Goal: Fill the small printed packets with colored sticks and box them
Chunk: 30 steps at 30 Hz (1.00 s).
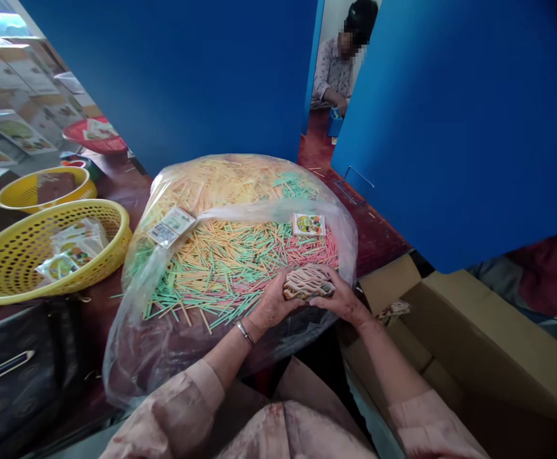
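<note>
Between my two hands is a bundle of thin pale pinkish sticks (308, 282), held at the near right edge of a large clear plastic bag (132, 357). My left hand (274, 303) grips the bundle's left end, and a metal bangle is on that wrist. At its right end, my right hand (344, 301) is closed on it. Loose orange, green and pink sticks (231, 264) fill the open bag just beyond the hands. Two printed packets lie on the bag, one (171, 226) at the left and one (308, 224) at the right.
Yellow baskets (120, 239) stand at the left, the nearer holding packets. A black bag (30, 376) with a pen lies below them. An open cardboard box (489, 319) is at the right. Blue panels (187, 76) rise behind; a person (333, 70) sits beyond the gap.
</note>
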Available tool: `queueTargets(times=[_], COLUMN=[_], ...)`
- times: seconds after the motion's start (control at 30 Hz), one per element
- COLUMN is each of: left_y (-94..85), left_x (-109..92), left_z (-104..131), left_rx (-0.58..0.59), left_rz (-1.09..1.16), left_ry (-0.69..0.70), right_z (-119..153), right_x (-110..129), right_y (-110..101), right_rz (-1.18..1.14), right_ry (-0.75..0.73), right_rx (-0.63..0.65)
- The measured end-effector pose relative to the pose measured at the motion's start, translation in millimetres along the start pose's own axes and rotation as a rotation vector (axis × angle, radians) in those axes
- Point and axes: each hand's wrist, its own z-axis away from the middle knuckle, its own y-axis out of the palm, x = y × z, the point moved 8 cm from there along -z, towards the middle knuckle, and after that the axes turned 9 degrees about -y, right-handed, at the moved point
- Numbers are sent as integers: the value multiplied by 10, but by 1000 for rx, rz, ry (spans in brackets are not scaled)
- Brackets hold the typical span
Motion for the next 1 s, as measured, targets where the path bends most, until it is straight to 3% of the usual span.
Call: queueTargets(times=[0.23,0.43,0.57,0.7,0.83,1.0], left_y=[-49,-21,-5,-26,-38,-87], left_x=[-177,16,-26,-68,-22,39], left_z=[89,32,21,39,36,20], left_rx=[-35,-30,-16,-45,-78,-168], left_rz=[26,-26,-65,-118,-206,-247], left_ry=[62,-34,13,53,88,26], right_z=[33,-57,-172,-208,-170,-115], right_x=[56,132,384,552,546,566], right_y=[20,37,19,217,395,393], right_rz=[55,68,314,644,827,935], right_ry=[-88,-31,-71,-183,-197,-262], right_rx=[-71,167,277,311,260,209])
